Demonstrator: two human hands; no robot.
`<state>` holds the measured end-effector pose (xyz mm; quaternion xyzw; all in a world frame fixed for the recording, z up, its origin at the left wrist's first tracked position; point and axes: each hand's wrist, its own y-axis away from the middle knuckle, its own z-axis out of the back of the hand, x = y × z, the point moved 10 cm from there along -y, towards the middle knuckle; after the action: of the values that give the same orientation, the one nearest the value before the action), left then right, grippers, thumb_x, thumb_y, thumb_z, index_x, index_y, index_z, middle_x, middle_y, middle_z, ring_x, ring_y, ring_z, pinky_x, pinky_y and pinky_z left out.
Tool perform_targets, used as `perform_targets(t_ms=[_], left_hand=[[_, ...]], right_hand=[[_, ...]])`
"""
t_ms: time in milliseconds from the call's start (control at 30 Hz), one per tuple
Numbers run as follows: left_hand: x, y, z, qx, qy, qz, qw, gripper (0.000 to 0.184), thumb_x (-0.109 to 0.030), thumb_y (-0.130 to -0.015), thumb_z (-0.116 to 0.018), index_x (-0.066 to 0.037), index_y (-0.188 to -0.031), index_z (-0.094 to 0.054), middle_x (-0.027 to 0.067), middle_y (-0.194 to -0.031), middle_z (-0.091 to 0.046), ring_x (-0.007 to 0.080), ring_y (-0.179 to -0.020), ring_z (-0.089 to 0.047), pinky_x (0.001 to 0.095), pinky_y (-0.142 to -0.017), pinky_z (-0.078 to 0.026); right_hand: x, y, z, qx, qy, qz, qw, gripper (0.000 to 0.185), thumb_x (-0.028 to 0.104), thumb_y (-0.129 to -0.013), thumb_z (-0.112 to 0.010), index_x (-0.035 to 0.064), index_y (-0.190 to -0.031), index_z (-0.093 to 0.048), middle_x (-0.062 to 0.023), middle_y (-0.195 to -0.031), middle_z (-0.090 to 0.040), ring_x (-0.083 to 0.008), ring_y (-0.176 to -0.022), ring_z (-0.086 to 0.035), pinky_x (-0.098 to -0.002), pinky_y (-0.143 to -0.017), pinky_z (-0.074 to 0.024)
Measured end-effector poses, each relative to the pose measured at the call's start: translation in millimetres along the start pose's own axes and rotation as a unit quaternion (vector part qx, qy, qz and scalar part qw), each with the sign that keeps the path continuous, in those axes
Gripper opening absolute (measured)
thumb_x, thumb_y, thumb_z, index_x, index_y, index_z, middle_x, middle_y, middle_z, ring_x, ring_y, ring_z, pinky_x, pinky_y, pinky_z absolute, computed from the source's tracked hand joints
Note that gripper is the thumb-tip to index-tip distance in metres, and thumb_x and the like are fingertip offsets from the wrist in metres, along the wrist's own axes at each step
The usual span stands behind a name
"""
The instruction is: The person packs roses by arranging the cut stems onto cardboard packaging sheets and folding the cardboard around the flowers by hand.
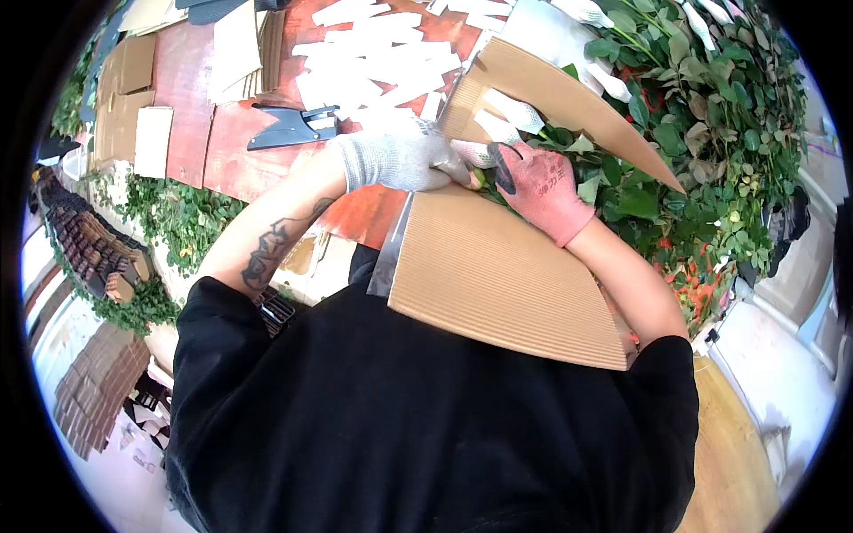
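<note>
A sheet of corrugated cardboard lies open against my black shirt, its far flap raised. Between the two parts lie roses with white netting over their heads and green leaves. My left hand, in a grey glove, closes its fingers at a netted rose on the sheet's left side. Facing it, my right hand, in a red glove with dark fingertips, is curled at the same rose. The fingertips of both hands are partly hidden.
A dark stapler rests on the red table beyond my left forearm. White paper strips are scattered behind it. Stacked cardboard pieces stand at the back left. A large heap of leafy stems fills the right side.
</note>
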<state>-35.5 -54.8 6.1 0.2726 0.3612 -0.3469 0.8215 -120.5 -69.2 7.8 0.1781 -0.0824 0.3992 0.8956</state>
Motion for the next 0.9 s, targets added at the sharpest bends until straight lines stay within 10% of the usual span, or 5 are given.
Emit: perform_targets(t_ms=[200,567,767,900], left_hand=[[2,8,41,-0.202,-0.105,0.004,0.974,0.02,-0.023,-0.083,-0.057,-0.01,-0.096,-0.066,0.0065,-0.089,-0.063,0.0268,-0.077,-0.064,0.0379,-0.07,-0.05],[7,7,19,-0.16,-0.236,-0.1,0.953,0.012,-0.017,-0.08,-0.056,-0.01,-0.087,-0.061,0.0049,-0.081,-0.057,0.0246,-0.075,-0.061,0.0371,-0.069,-0.049],[46,60,76,-0.135,-0.288,0.175,0.932,0.031,-0.007,-0.074,-0.059,-0.015,-0.103,-0.067,0.005,-0.093,-0.064,0.0237,-0.082,-0.064,0.0347,-0.071,-0.051],[-8,42,79,-0.168,-0.173,0.002,0.971,0.023,-0.006,-0.074,-0.06,-0.007,-0.096,-0.067,0.0064,-0.097,-0.068,0.025,-0.086,-0.065,0.0337,-0.075,-0.052]], right_hand=[[-3,9,-2,-0.011,0.01,0.0,1.0,0.035,0.02,-0.075,-0.065,0.0081,-0.107,-0.056,-0.0137,-0.104,-0.058,-0.0287,-0.083,-0.063,-0.0399,-0.069,-0.0505],[-16,7,-20,-0.013,-0.04,-0.011,0.999,0.037,0.016,-0.076,-0.062,0.0084,-0.111,-0.056,-0.0123,-0.099,-0.06,-0.0279,-0.079,-0.063,-0.0383,-0.068,-0.0506],[-13,12,-17,-0.039,-0.038,-0.01,0.998,0.04,0.017,-0.075,-0.065,0.0079,-0.112,-0.054,-0.014,-0.107,-0.058,-0.0309,-0.086,-0.061,-0.0418,-0.075,-0.0489],[-8,12,-20,-0.013,-0.013,0.01,1.0,0.039,0.018,-0.076,-0.064,0.009,-0.113,-0.055,-0.0134,-0.106,-0.057,-0.0299,-0.085,-0.062,-0.0409,-0.074,-0.0493]])
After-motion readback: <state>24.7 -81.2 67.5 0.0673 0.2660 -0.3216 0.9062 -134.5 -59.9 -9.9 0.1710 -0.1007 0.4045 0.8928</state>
